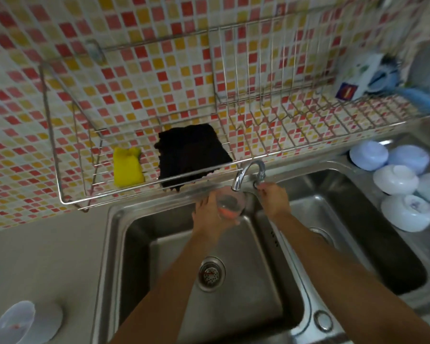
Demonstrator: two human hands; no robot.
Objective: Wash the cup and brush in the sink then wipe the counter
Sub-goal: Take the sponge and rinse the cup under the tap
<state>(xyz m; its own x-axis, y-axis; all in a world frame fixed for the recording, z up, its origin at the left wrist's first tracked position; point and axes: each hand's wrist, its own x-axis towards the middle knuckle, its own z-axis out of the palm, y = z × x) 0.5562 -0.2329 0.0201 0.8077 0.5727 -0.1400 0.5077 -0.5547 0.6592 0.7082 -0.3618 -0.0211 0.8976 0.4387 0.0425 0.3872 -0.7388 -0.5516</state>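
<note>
**Over the left basin: cup held at the spout, tap handle gripped**

Beneath the faucet (248, 173), at the back of the left basin of the steel sink (233, 256), a clear cup (230, 201) is held mouth-up, just under the spout. It is gripped from its left side by the left hand (210, 214), fingers curled round its wall; something orange-pink shows at its lower edge, too blurred to be identified. The tap handle is pinched by the right hand (274, 198), fingers closed on it. No brush can be picked out with certainty.

Other items recorded:
- Drain strainer (211, 273), set in the floor of the left basin.
- Wire dish rack (233, 155), mounted on the mosaic-tiled wall above the sink.
- Yellow sponge (127, 167), lying on the rack's left part.
- Black cloth (191, 155), lying on the rack just right of the sponge, its edge hanging over the front wire.
- Pale round containers (395, 180), clustered to the right of the right basin.
- Translucent bowl (15, 324), standing on the grey bench (47, 256), well left of the sink.
</note>
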